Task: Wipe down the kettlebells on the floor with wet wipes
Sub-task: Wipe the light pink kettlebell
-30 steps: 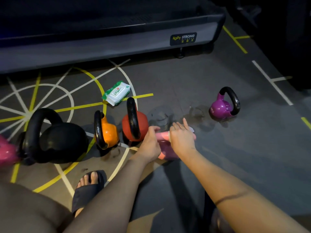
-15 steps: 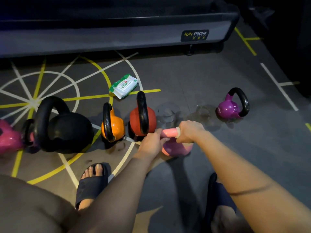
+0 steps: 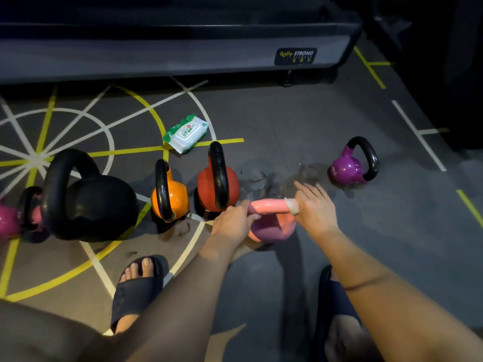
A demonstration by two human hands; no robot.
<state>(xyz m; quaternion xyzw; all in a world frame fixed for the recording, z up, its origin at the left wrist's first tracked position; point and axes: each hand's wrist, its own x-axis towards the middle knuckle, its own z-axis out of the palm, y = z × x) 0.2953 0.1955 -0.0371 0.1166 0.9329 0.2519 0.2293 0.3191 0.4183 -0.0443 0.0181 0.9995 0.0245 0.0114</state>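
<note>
- Pink kettlebell (image 3: pixel 274 227) stands on the floor (image 3: pixel 287 121) at the lower middle of the view, directly in front of the person, with its handle (image 3: pixel 266 207) lying across from left to right.
- The left hand (image 3: pixel 232 226) grips the left end of the handle with curled fingers and seems to steady the weight.
- The right hand (image 3: pixel 315 209) is at the right end of the handle and presses the wet wipe (image 3: pixel 292 206) there. Its fingers (image 3: pixel 305 188) are stretched out straight; the thumb is hidden.
- The step in hand, as I judge it, is wiping the handle of this kettlebell.
- The next move probably calls for drawing the wipe along the handle toward 9 o'clock, then down over the round body, while the left hand keeps it from tipping.
- From the pink one, the red kettlebell (image 3: pixel 206 189) is just beside at 10 o'clock. The orange kettlebell (image 3: pixel 177 198), the black kettlebell (image 3: pixel 102 207) and a magenta kettlebell (image 3: pixel 9 220) follow toward 9 o'clock.
- The purple kettlebell (image 3: pixel 345 168) stands apart at 2 o'clock.
- The pack of wipes (image 3: pixel 186 133) lies at 11 o'clock, behind the row.
- Dark marks (image 3: pixel 261 176) that look damp show on the floor at 12 o'clock.
</note>
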